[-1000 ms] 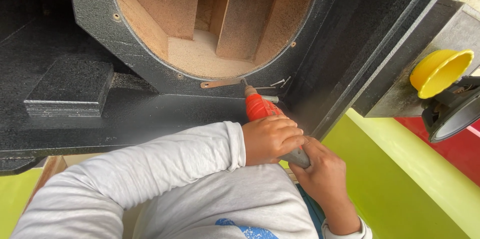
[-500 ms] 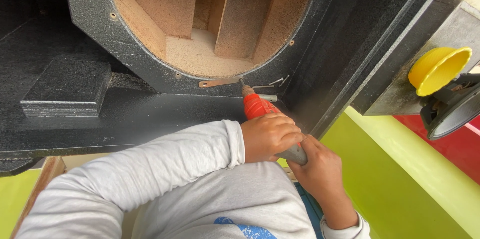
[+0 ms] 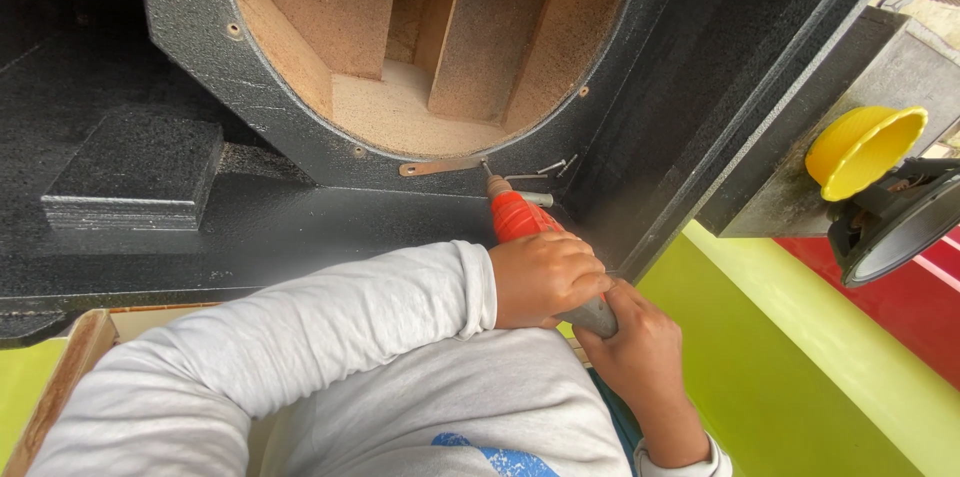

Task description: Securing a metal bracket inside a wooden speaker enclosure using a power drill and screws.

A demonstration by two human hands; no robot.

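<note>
A red power drill with a grey handle points up at a thin metal strip on the lower rim of the big round opening in a black speaker cabinet. The drill's tip touches the strip's right end. My left hand, in a white sleeve, wraps over the drill's body. My right hand grips the grey handle from below. A few loose screws lie just right of the tip. Bare wooden panels show inside the opening.
A black textured block sits on the cabinet at the left. To the right are a yellow cup-shaped part and a round black speaker driver beside a grey box. A green surface and a red one lie below them.
Both hands stay on the drill, tip at the same spot on the strip. The view has only drifted slightly.
</note>
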